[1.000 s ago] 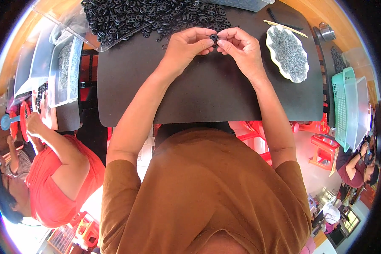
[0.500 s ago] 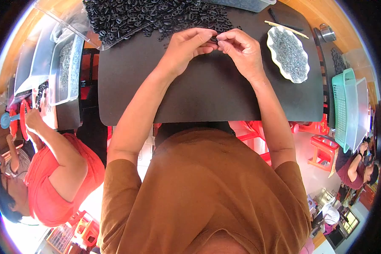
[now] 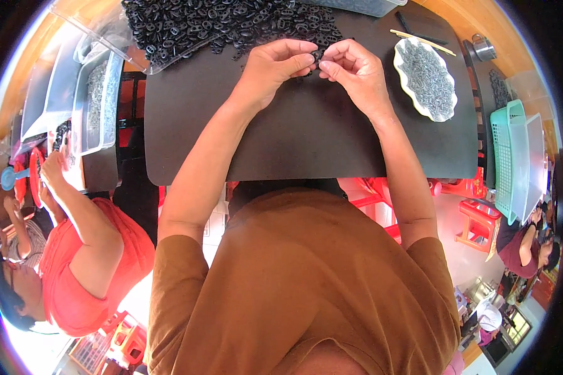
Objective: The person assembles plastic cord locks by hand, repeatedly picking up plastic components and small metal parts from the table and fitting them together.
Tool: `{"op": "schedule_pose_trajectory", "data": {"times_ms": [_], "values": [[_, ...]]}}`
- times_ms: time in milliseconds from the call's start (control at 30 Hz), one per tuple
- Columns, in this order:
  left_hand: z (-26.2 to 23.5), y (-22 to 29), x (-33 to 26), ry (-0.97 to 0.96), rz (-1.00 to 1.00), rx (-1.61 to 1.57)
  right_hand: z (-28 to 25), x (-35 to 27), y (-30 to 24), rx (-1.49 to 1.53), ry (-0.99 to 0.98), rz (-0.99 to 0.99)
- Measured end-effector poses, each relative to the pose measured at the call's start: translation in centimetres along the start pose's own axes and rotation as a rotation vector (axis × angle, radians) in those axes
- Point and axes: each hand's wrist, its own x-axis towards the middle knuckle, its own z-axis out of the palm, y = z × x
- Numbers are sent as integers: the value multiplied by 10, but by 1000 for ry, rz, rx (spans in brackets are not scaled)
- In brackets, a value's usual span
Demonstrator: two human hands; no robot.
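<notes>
1. We see the left hand [image 3: 274,67] and right hand [image 3: 355,70] meeting fingertip to fingertip over the dark mat [image 3: 306,137].
2. Both pinch one small black plastic piece [image 3: 316,57] between thumbs and forefingers.
3. Its long axis is too hidden to tell.
4. The heap of black pieces [image 3: 231,25] lies just beyond the fingertips.
5. A white scalloped dish [image 3: 426,78] sits to the right.

2 hands, the left hand [image 3: 275,65] and the right hand [image 3: 355,69], meet above 1 dark surface [image 3: 306,137]. There is 1 white scalloped dish [image 3: 401,65], 1 green basket [image 3: 505,156], and 1 heap of black rings [image 3: 225,25], too many to count.
</notes>
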Motion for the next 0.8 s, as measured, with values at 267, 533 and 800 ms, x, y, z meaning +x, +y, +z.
{"op": "schedule_pose_trajectory", "data": {"times_ms": [267, 533, 800], "values": [[3, 2, -3, -41, 71, 156, 2, -2, 2, 27, -5, 43], [9, 9, -15, -38, 102, 422, 5, -17, 6, -17, 6, 19], [19, -5, -29, -23, 265, 703, 12, -40, 9, -354, 75, 4]]}}
